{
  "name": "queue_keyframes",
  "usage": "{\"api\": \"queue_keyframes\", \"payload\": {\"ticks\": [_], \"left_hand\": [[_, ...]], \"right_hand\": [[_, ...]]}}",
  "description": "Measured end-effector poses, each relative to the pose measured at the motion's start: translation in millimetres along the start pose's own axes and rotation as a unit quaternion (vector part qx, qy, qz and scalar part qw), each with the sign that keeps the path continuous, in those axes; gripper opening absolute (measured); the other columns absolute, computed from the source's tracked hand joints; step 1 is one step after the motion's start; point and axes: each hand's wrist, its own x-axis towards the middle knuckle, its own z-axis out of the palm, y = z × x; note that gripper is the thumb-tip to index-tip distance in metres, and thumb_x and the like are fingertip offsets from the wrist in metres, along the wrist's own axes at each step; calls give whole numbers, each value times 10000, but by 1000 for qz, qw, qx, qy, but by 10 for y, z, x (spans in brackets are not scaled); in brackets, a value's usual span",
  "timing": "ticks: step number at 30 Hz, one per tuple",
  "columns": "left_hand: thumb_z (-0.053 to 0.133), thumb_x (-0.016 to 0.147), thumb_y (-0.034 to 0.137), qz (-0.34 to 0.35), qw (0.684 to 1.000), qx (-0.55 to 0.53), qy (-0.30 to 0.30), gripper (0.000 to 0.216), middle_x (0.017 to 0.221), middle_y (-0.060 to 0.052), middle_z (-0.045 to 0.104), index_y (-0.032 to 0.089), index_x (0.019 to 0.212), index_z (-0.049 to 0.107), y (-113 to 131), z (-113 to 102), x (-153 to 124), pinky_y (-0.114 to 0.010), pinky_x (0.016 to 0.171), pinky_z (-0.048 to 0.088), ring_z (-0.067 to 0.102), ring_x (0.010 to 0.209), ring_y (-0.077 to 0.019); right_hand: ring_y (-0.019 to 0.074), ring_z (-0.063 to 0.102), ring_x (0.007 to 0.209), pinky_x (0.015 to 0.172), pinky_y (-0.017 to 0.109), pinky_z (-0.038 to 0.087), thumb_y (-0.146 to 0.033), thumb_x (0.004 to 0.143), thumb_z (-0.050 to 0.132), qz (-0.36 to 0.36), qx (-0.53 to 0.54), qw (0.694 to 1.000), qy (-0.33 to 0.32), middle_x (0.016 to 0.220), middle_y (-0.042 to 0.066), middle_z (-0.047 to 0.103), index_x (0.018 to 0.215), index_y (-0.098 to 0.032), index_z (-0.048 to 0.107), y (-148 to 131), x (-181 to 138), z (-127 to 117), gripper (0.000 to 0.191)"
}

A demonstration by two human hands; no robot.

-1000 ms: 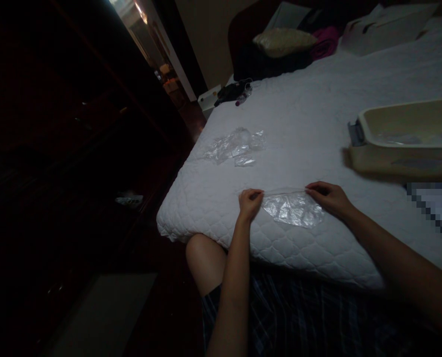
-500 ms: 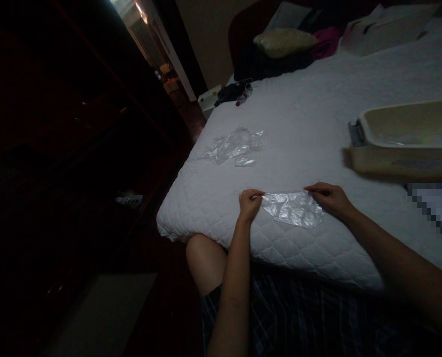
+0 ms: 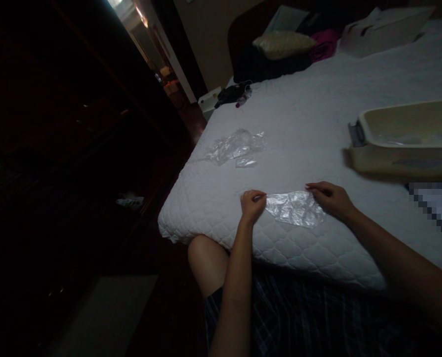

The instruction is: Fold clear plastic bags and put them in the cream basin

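A clear, crinkled plastic bag point(image 3: 295, 209) lies on the white quilted bed, spread between my two hands. My left hand point(image 3: 253, 204) pinches its upper left corner, thumb and fingers pressed together. At the upper right corner, my right hand point(image 3: 329, 197) grips the edge between thumb and fingertips. Farther up the bed, apart from both hands, rests a loose heap of clear plastic bags point(image 3: 237, 148).
To the right stands a cream plastic storage bin point(image 3: 403, 161) with a grey latch. A white box point(image 3: 388, 34), a pillow point(image 3: 284, 44) and magenta cloth point(image 3: 324, 44) lie at the bed's far end. The bed's edge point(image 3: 176, 198) drops to a dark floor on the left.
My left hand has shifted slightly right along with the bag's left corner. The right hand has barely moved and the bag stays spread between them.
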Motion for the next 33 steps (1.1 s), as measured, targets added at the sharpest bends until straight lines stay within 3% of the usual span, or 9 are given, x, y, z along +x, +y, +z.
{"api": "queue_keyframes", "payload": {"ticks": [3,5,9,11,16,20,22,33], "left_hand": [[703,734,149,4,1000,18,3,103,847,3,718,242,774,726,26,4,-23,-365,940,446,622,909,-179],[704,735,146,9,1000,23,4,110,853,5,717,244,780,725,34,3,-35,-368,943,445,620,913,-179],[699,739,133,21,1000,17,11,109,851,4,716,232,781,720,31,-5,-39,-379,953,443,620,912,-178],[682,752,124,24,1000,0,18,114,867,-4,717,220,805,714,23,-10,-38,-381,952,452,624,918,-178],[580,813,99,88,995,6,39,245,1171,-49,664,215,1010,668,35,-58,-106,-401,1011,442,581,1126,-184],[567,852,186,213,973,76,-40,270,1231,-76,641,202,1115,626,53,-124,-242,-443,1049,409,535,1219,-216],[544,874,218,243,963,107,-57,253,1205,-94,654,185,1111,626,51,-139,-296,-460,1044,407,540,1216,-236],[521,893,263,255,950,169,-64,224,1229,-112,635,194,1076,631,69,-111,-363,-490,1060,387,517,1241,-271]], "right_hand": [[261,653,892,820,448,533,-421,840,482,-5,-33,998,45,1077,120,660,1092,-222,665,-103,-30,-18,369],[285,629,1003,892,465,508,-434,874,444,-44,-86,995,34,1185,132,621,1193,-221,619,-227,-66,-11,422],[305,490,1256,1042,494,402,-479,914,375,-188,-198,956,-110,1366,144,532,1372,-182,482,-451,-184,143,557],[309,398,1340,1100,520,318,-540,908,365,-215,-235,933,-167,1446,136,454,1421,-185,425,-472,-264,275,627],[301,319,1385,1148,527,215,-656,867,350,-202,-275,915,-216,1504,111,357,1497,-214,288,-336,-433,509,772],[306,304,1390,1149,528,212,-680,852,359,-203,-272,916,-214,1512,114,333,1507,-208,258,-284,-455,518,814],[305,310,1387,1149,523,215,-680,849,372,-201,-269,917,-215,1510,115,337,1503,-212,272,-289,-445,494,811],[300,341,1374,1136,524,245,-660,861,361,-149,-284,926,-200,1503,116,352,1464,-213,368,-275,-413,316,751]]}}
